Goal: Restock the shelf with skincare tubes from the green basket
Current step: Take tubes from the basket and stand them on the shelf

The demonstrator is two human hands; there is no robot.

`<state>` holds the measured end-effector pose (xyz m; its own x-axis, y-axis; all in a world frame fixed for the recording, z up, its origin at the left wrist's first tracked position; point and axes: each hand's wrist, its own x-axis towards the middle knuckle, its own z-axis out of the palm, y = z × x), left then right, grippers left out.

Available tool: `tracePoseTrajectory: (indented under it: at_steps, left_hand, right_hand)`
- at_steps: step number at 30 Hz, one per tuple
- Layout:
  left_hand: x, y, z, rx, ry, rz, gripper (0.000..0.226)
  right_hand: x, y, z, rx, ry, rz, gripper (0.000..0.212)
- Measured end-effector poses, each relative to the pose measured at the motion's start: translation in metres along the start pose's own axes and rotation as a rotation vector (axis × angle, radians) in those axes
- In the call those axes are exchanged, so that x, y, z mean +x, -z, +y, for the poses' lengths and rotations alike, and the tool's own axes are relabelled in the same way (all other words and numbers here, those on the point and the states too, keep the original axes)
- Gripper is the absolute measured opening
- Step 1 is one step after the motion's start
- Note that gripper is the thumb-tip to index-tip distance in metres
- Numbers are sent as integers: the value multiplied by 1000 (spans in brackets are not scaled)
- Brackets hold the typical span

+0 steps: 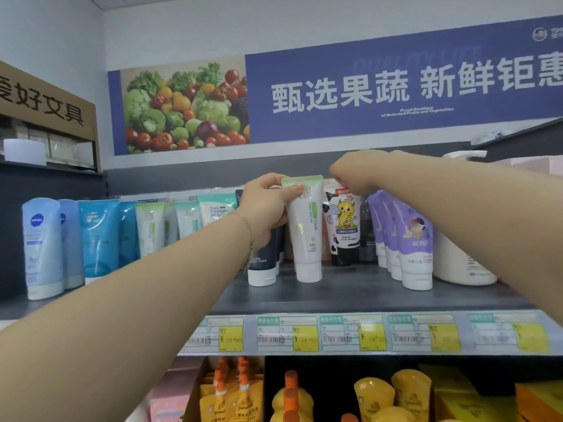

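Head view: left hand (268,205) grips white-green tube (307,239) upright on shelf (335,296); right hand (355,173) curled atop cartoon tube (345,226), grasp unclear.

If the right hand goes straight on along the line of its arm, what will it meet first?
Probably the green top of the white tube that the left hand grips, just left of the right hand. Depth is unclear, so it might pass behind.

Pale wall (213,25), upper frame. Blue banner (396,86) across it: white Chinese lettering, fruit-and-vegetable photo at its left end. Brown sign (45,99), upper left, above dark side shelving (45,169).
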<state>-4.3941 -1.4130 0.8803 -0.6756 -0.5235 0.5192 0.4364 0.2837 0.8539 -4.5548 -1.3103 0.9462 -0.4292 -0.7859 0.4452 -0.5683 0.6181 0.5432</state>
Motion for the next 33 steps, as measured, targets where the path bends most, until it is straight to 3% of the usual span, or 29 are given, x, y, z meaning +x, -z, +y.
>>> tracePoseTrajectory:
  at_steps: [15, 22, 26, 33]
  left_hand:
    - [1, 10, -9, 47, 17, 43, 13]
    - [-1, 10, -11, 58, 31, 35, 11]
    - [-2, 10, -11, 88, 24, 40, 10]
    - [-3, 11, -5, 55, 10, 64, 13]
  right_hand:
    - [-7, 0, -15, -181, 79, -5, 19]
    - [-13, -5, -23, -169, 62, -20, 19]
    - [-18, -1, -22, -147, 39, -30, 29]
    - [-31, 9, -22, -102, 83, 24, 6]
